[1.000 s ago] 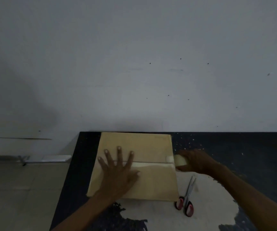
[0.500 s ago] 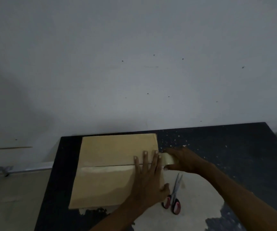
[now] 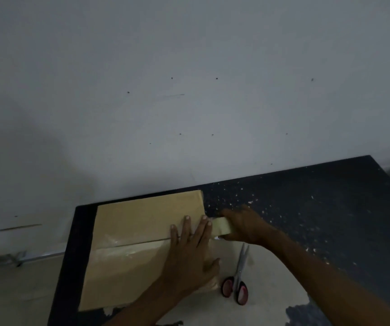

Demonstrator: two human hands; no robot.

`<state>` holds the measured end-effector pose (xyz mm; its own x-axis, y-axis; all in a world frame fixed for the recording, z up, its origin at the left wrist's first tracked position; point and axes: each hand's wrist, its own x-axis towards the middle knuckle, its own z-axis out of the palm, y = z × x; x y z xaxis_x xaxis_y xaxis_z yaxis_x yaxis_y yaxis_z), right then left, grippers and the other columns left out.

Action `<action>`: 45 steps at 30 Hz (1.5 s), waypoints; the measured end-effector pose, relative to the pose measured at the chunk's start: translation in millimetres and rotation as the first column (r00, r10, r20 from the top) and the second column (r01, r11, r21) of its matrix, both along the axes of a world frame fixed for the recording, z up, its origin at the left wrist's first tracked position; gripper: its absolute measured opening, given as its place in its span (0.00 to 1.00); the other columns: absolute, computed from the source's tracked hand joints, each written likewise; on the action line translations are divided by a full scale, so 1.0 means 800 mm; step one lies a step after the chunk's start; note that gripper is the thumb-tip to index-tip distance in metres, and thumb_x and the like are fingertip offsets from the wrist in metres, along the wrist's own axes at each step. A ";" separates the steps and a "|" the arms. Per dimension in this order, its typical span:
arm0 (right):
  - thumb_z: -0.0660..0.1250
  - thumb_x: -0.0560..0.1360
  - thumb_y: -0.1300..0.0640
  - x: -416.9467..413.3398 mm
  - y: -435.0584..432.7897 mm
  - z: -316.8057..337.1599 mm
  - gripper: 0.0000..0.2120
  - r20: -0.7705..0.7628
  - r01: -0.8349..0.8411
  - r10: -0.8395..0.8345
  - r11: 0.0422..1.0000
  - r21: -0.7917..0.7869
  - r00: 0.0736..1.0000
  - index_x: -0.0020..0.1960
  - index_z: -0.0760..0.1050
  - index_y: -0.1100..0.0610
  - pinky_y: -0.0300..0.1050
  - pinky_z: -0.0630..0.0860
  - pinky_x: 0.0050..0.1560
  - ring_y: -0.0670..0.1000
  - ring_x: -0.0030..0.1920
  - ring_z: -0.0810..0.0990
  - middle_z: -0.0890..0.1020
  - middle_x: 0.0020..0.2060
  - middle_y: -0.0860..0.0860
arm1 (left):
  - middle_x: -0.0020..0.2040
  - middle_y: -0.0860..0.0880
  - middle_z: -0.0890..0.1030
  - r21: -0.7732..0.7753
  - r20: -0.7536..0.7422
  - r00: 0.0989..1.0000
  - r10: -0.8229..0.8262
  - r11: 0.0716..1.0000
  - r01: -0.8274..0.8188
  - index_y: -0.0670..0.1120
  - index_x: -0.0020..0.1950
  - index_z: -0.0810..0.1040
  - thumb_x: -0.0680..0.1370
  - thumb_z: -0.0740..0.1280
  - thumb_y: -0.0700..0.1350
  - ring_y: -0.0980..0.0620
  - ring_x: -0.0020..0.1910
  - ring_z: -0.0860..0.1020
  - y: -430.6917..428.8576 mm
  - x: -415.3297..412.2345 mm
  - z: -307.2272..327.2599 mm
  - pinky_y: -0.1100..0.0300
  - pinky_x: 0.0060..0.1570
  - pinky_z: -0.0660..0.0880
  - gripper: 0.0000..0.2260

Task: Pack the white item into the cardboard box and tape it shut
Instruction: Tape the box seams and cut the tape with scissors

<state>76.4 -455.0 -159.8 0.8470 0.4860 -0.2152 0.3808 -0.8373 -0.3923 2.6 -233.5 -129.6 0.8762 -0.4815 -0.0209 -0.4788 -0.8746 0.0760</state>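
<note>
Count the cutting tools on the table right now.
1. The scissors lie flat on the table, just right of the cardboard box, near the left hand and below the right hand. Others may sit out of frame.

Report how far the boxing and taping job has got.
Done: the cardboard box lies closed on the table, flaps meeting at the centre seam, so the white item is presumably inside, though out of sight. Clear tape already covers the seam.

In hand: the left hand presses flat at the seam's right end; the right hand holds the tape roll just past the box edge.

Left: cutting the tape, probably with the scissors lying untouched nearby.
</note>
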 end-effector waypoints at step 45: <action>0.69 0.74 0.62 -0.231 0.012 -0.011 0.09 -0.904 0.939 -0.296 0.244 0.242 0.310 0.54 0.79 0.59 0.45 0.76 0.41 0.56 0.40 0.83 0.85 0.39 0.59 | 0.55 0.47 0.80 -0.089 -0.909 0.396 -0.132 0.988 0.126 0.45 0.69 0.75 0.78 0.69 0.42 0.48 0.53 0.78 -0.126 0.202 0.052 0.60 0.47 0.78 0.18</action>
